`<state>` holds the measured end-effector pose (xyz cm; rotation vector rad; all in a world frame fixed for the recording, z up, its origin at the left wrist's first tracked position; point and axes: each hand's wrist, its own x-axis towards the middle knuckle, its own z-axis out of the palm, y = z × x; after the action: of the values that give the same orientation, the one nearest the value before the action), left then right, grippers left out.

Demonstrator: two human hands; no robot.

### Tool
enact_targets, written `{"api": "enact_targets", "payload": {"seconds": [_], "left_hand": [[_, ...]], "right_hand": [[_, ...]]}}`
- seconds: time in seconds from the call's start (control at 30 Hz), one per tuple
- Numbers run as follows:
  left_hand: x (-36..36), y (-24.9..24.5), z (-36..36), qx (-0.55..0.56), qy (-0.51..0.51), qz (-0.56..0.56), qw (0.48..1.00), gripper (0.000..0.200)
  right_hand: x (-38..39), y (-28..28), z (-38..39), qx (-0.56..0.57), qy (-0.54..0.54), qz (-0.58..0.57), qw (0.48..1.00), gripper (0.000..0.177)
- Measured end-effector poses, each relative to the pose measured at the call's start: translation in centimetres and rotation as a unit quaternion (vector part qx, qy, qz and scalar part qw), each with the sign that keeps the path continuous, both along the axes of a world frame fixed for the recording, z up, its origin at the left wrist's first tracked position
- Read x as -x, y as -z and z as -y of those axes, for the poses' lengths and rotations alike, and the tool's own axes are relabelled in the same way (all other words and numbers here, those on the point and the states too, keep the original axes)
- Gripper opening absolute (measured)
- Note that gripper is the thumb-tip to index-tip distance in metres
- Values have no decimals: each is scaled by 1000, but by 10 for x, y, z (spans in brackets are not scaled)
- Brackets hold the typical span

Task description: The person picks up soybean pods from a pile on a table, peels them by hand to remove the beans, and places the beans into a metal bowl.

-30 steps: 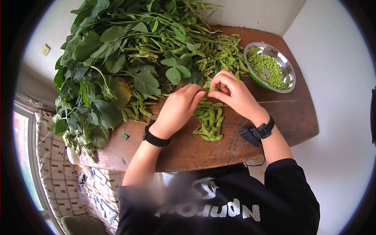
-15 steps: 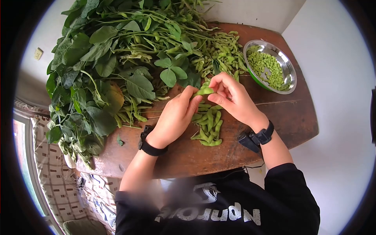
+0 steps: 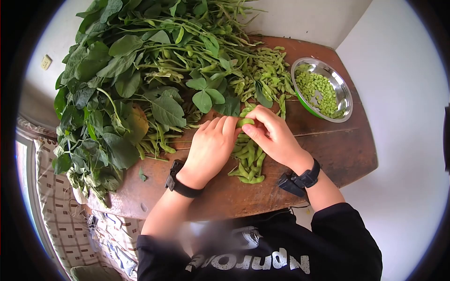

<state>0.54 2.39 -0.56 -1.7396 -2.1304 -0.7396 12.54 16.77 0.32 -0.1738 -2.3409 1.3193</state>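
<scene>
A green soybean pod (image 3: 244,122) is held between both hands above the table. My left hand (image 3: 213,143) is closed on the pod's left end, its fingers curled. From the right, my right hand (image 3: 274,136) pinches the other end with thumb and forefinger. Below them, partly hidden by my hands, lies a small pile of plump pods (image 3: 250,165). To the right stands a steel bowl (image 3: 348,106) with shelled green beans (image 3: 318,89) in it.
Leafy soybean plants (image 3: 126,84) heap over the table's left and back. A mound of flatter, paler pods (image 3: 267,70) lies beside them, left of the bowl. The wooden table (image 3: 337,145) ends near my body; a patterned cloth (image 3: 63,206) hangs at the left.
My right hand has come down and closed its fingertips on the pod, where its fingers were more raised and apart. The left hand still holds the pod. The view has shifted slightly.
</scene>
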Motion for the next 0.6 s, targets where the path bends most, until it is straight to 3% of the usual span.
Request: {"api": "enact_targets", "payload": {"seconds": [0.2,0.37,0.6], "left_hand": [[-2,-2,-1,-17,20,29,999,14],[-4,0,1,-22,26,37,999,13],[-7,0,5,-20,49,137,989,12]], "right_hand": [[-1,-6,0,-14,-19,0,1000,12],[-3,-5,-1,56,-51,13,997,16],[-1,4,0,85,-61,-12,994,16]]}}
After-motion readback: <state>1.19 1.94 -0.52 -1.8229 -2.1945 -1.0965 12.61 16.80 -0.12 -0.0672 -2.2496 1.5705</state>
